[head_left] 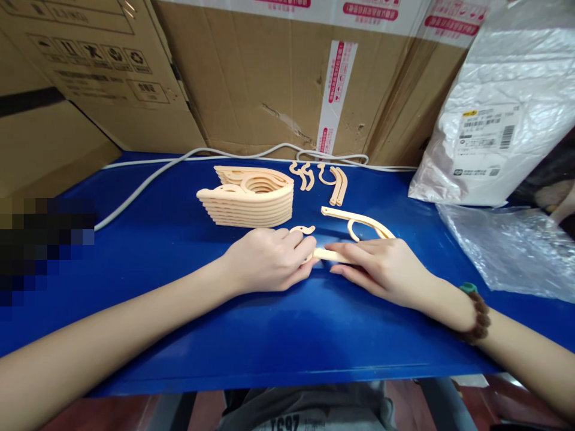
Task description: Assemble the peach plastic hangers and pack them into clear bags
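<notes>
Cardboard boxes [269,78] wall off the back of a blue table [215,347], and a white cable [182,160] runs along their foot, seemingly pushed back to leave working room. Near the middle of the table, both hands meet over pale cream plastic parts. The left hand [265,260] has its fingers curled in, pinching a small cream piece [308,258] that they mostly hide. A hook [303,230] pokes out beyond its knuckles; whether it belongs to the pinched piece, I cannot tell. The right hand [389,266] grips a cream strip [331,255] between thumb and extended fingers, perhaps to keep it straight, with its near end right at the left fingertips. This end-to-end hold probably steadies the two parts against each other.

Just behind the right hand lies a long curved piece [353,215], partly covered by that hand. Farther back, small loose hooks [306,176] and a pair of short curved strips [339,187] lie in separate groups, likely sorted by shape within reach. To their left, matching cream pieces form a neat stack [247,206], nested presumably to save space. A white mailing bag [480,102] and clear plastic [498,251] sit off to the right.
</notes>
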A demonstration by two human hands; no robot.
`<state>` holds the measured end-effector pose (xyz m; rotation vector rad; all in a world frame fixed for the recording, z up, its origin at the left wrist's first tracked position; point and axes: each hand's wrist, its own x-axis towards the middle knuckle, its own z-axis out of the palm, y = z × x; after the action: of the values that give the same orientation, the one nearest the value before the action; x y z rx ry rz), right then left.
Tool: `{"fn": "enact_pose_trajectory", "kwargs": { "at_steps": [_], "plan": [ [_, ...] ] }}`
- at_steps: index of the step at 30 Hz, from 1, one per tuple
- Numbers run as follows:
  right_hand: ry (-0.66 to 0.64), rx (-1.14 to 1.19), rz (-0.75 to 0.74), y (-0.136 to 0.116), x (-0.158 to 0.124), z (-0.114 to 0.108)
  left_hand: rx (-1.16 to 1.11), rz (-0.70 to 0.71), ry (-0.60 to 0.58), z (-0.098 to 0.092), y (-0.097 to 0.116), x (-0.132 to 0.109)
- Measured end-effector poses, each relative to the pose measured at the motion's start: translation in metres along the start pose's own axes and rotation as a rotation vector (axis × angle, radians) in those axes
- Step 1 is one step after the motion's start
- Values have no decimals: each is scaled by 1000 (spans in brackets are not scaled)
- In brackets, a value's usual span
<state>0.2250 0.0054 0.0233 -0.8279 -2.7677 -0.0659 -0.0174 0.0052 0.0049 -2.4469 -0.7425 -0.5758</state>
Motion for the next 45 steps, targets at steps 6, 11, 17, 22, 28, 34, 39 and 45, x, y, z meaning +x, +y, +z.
{"fn": "enact_pose_trajectory", "kwargs": {
  "at_steps": [6,11,17,22,28,34,39,45],
  "plan": [
    [67,-93,-52,3,-1,-5,6,-6,-2,-2,-3,-2],
    [138,-170,-98,6,-1,-15,-1,-12,-2,-3,-3,-1],
    [210,-182,44,17,-1,-24,19,-18,11,-4,-3,-1],
    [181,-168,182,28,0,-20,46,-12,23,-5,-2,-2],
    [71,-84,260,29,1,-18,-19,91,52,-6,2,-2],
    [44,-103,322,29,-2,-18,-188,139,-23,-7,2,-1],
    [21,-138,378,32,-3,-16,-203,211,-29,-5,2,1],
    [-13,-146,418,32,-2,-14,-164,172,85,0,-1,0]
  ]
}}
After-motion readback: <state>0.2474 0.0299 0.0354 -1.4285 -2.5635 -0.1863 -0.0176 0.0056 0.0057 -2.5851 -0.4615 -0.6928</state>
